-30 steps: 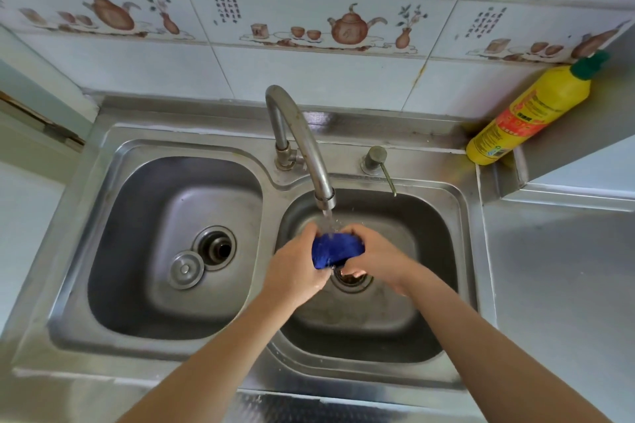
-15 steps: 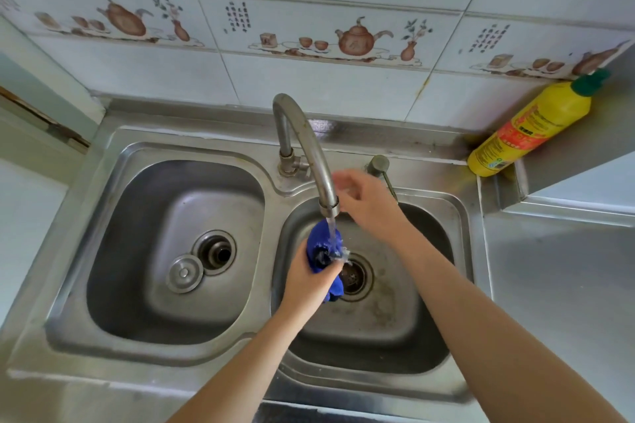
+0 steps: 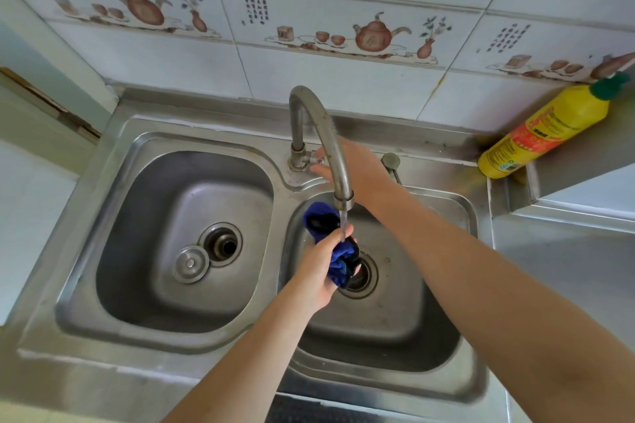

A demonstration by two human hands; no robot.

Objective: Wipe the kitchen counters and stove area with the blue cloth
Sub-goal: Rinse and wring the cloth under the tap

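Since half a second ago, the right hand (image 3: 357, 165) has moved from the spout to the faucet (image 3: 319, 134) base, fingertips reaching its valve (grip unclear behind the spout). Left hand (image 3: 318, 271) grips the blue cloth (image 3: 338, 252), bunched, wet and dark, under the running water over the right sink (image 3: 446, 285) basin.
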